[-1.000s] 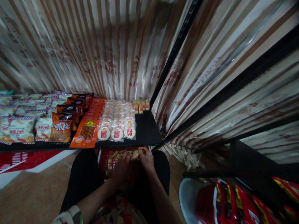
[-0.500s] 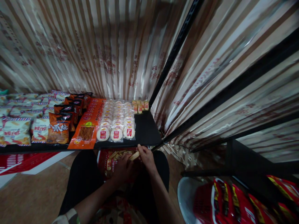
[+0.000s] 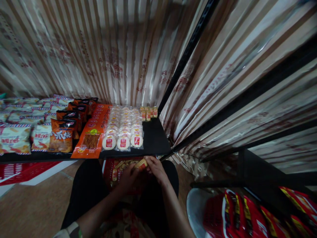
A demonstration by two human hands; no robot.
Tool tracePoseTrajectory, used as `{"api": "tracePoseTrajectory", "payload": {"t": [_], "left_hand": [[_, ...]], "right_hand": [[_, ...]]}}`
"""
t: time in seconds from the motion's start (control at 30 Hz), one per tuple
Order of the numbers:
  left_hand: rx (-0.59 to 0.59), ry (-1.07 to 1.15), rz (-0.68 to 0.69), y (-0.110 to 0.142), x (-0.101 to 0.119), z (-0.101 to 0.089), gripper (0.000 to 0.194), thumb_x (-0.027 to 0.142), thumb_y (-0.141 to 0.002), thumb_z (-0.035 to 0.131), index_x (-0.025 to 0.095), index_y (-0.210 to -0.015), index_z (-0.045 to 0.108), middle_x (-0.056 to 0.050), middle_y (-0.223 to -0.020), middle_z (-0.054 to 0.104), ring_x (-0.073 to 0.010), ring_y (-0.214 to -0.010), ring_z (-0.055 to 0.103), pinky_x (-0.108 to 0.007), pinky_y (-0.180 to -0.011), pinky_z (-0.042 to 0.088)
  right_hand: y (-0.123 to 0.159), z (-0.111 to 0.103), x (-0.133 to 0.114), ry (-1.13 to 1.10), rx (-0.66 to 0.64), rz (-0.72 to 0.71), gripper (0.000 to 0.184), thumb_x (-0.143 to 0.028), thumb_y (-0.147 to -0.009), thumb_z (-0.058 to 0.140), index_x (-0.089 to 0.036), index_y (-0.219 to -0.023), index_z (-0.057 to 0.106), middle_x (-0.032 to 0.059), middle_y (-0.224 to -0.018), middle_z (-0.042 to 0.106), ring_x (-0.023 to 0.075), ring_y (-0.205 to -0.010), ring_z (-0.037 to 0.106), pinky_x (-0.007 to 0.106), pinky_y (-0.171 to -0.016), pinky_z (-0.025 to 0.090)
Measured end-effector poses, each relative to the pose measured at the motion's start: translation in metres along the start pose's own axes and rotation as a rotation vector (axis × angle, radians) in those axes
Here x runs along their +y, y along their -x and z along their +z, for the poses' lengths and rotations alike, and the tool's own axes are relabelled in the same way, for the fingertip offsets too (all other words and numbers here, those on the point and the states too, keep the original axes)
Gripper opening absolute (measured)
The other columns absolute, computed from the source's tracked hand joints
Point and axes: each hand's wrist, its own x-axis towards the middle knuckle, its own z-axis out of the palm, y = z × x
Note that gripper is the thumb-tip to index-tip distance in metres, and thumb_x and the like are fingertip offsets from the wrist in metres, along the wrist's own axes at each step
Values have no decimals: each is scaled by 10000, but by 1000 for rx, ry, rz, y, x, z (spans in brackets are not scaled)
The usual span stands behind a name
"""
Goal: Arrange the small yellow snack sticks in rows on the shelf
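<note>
Between my knees, just under the shelf edge, I hold a small yellow wrapped snack (image 3: 141, 164) with red print. My right hand (image 3: 156, 169) pinches its right end. My left hand (image 3: 128, 180) has its fingers closed at the lower left end, partly in shadow. Below both hands is a red basket (image 3: 106, 173) containing several similar yellow wrapped snacks (image 3: 115, 174). A group of matching yellow snacks (image 3: 148, 114) stands at the back right of the black shelf (image 3: 156, 138).
Along the shelf lie rows of round white packaged crackers (image 3: 123, 142), an orange packet of sticks (image 3: 90, 141), orange-and-black snack bags (image 3: 61, 135) and white snack bags (image 3: 16, 138). Black shelf posts (image 3: 184, 56) rise at the right. Red packets (image 3: 255, 215) stand low at the right.
The yellow snack has turned in my hands, and its red print now shows. It was lifted clear of the basket's pile between the first frames. The view has shifted slightly.
</note>
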Motion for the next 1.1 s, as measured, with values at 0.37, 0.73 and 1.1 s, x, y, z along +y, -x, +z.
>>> {"api": "tracePoseTrajectory", "payload": {"t": [0.37,0.73,1.1], "left_hand": [[63,41,-54,-6,8,-11,334,372,-799,394,165,-1004,556,-57,-1020,638,-175,-955,575,-295,-852,436],[69,252,-62,-17,-5,-8,355,400,-767,475,141,-1004,529,-83,-948,651,-203,-902,604,-320,-777,475],[78,512,-111,-25,-1,-4,434,462,-687,589,148,-977,509,-59,-866,646,-182,-772,628,-285,-675,496]], "right_hand": [[-1,-3,8,43,-2,-29,406,-561,-681,520,-169,-758,592,-72,-495,463,41,-360,387,150,-320,245],[0,-6,16,68,-1,-15,422,-592,-675,505,-170,-674,516,-77,-489,432,41,-373,394,155,-339,244],[2,-4,18,29,-13,14,440,-580,-667,493,-162,-796,537,-72,-504,466,59,-416,421,175,-399,295]]}}
